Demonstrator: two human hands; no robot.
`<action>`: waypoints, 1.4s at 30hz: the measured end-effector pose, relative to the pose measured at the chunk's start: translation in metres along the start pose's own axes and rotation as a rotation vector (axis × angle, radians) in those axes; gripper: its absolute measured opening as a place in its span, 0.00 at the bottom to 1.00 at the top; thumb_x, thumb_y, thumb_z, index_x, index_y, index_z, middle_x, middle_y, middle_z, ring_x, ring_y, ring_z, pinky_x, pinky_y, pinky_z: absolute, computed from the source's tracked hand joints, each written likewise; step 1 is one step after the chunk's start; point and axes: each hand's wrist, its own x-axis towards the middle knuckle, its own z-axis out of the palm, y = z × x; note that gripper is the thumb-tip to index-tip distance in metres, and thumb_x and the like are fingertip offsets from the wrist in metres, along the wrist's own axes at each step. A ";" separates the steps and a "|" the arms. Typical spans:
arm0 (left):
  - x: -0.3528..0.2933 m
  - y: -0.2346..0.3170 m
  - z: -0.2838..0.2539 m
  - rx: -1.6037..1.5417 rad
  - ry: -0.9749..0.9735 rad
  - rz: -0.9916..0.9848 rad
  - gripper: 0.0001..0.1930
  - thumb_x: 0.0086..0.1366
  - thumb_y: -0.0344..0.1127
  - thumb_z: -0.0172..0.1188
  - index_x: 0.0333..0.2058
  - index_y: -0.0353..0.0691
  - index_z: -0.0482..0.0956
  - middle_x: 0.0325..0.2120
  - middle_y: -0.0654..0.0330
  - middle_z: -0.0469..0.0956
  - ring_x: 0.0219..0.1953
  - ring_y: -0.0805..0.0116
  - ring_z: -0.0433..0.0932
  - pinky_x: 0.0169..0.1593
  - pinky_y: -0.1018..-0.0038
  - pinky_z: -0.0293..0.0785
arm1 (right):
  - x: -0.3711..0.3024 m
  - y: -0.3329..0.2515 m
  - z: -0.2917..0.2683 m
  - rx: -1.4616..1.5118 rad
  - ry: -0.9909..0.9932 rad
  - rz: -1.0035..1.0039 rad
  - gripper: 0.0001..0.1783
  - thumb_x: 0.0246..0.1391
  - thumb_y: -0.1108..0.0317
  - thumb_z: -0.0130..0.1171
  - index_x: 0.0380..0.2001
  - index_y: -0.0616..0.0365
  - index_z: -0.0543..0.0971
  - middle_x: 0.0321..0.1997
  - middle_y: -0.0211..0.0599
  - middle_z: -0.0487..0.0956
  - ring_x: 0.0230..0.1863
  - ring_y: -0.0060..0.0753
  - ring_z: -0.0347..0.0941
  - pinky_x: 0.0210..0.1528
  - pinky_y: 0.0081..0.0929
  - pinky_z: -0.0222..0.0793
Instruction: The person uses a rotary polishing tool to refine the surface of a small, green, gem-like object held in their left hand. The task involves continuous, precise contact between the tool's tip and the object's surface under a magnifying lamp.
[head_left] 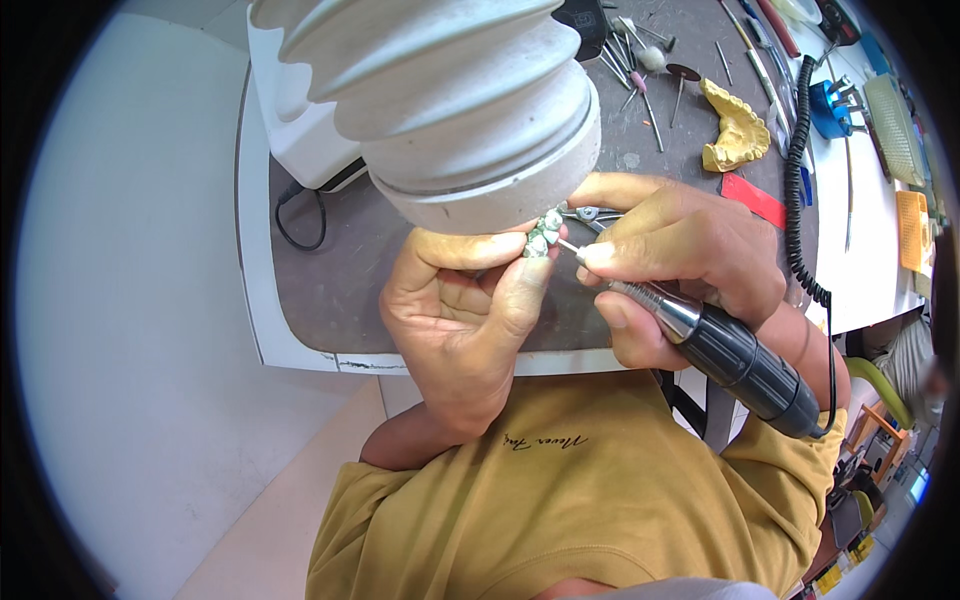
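Note:
My left hand (455,310) pinches a small dental bridge (541,238) between thumb and fingertips. The piece has pale tooth shapes with greenish patches. My right hand (690,255) is wrapped round a rotary handpiece (735,355) with a black body and a silver nose. Its thin bit points left and ends beside the dental bridge; whether the two touch I cannot tell. Both hands are close together just below the mouth of a white corrugated suction hose (470,110), which hangs over the bench.
A yellow plaster dental model (735,125) lies at the right beside a red strip (753,199). Several burs and a dark disc (683,73) are scattered behind. A coiled black cord (797,180) runs down the right side. At the left stands a white machine (300,110).

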 end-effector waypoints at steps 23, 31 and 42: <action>0.000 0.005 0.003 0.003 0.032 -0.042 0.09 0.63 0.15 0.58 0.38 0.31 0.71 0.40 0.41 0.81 0.45 0.63 0.83 0.51 0.72 0.82 | -0.006 0.006 -0.006 0.033 0.030 -0.020 0.13 0.56 0.77 0.57 0.44 0.67 0.72 0.31 0.43 0.77 0.32 0.31 0.80 0.54 0.59 0.76; -0.004 0.005 -0.001 0.071 -0.051 -0.047 0.10 0.64 0.17 0.57 0.42 0.36 0.72 0.49 0.52 0.73 0.47 0.65 0.80 0.54 0.70 0.79 | -0.002 0.000 -0.003 0.016 -0.018 -0.010 0.15 0.55 0.76 0.62 0.45 0.65 0.73 0.32 0.42 0.79 0.33 0.33 0.80 0.54 0.54 0.75; -0.004 0.003 -0.002 0.044 -0.069 -0.028 0.10 0.64 0.16 0.56 0.42 0.35 0.73 0.48 0.52 0.73 0.47 0.64 0.79 0.55 0.69 0.76 | -0.004 -0.003 -0.001 0.005 -0.014 0.038 0.14 0.53 0.76 0.64 0.44 0.64 0.75 0.32 0.41 0.80 0.33 0.35 0.81 0.54 0.52 0.75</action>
